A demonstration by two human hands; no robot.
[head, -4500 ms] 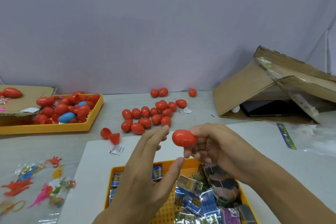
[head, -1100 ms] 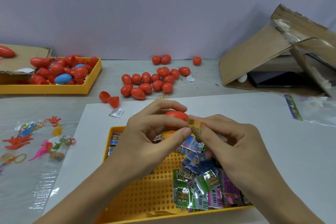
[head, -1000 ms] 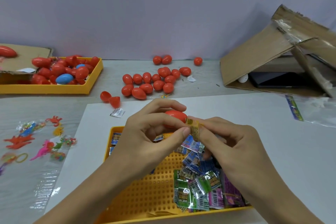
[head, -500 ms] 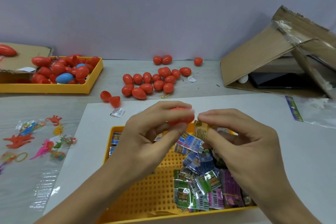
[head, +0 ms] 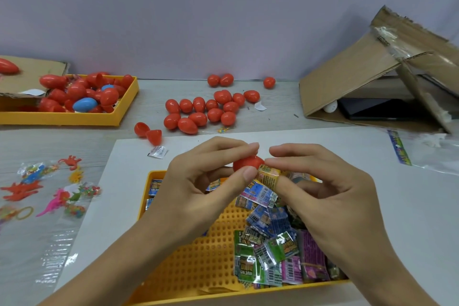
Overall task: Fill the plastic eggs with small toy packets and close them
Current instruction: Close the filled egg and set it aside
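Observation:
My left hand (head: 198, 189) grips a red plastic egg half (head: 246, 163) between thumb and fingers above the near yellow tray (head: 188, 263). My right hand (head: 323, 196) pinches a small yellow toy packet (head: 269, 177) right against the egg's open side. Several colourful toy packets (head: 273, 243) lie heaped in the tray's right part. Several closed red eggs (head: 211, 112) sit grouped on the table behind my hands. An opened red egg (head: 148, 132) lies to their left.
A second yellow tray (head: 74, 117) at the back left holds red eggs and one blue egg. A torn cardboard box (head: 372, 87) stands at the back right. Loose rubber toys in plastic (head: 42, 189) lie at the left. A white sheet (head: 397, 206) underlies the near tray.
My left hand opened the red egg that the right hand held earlier. My right hand picked up a yellow packet and brought it against the egg half.

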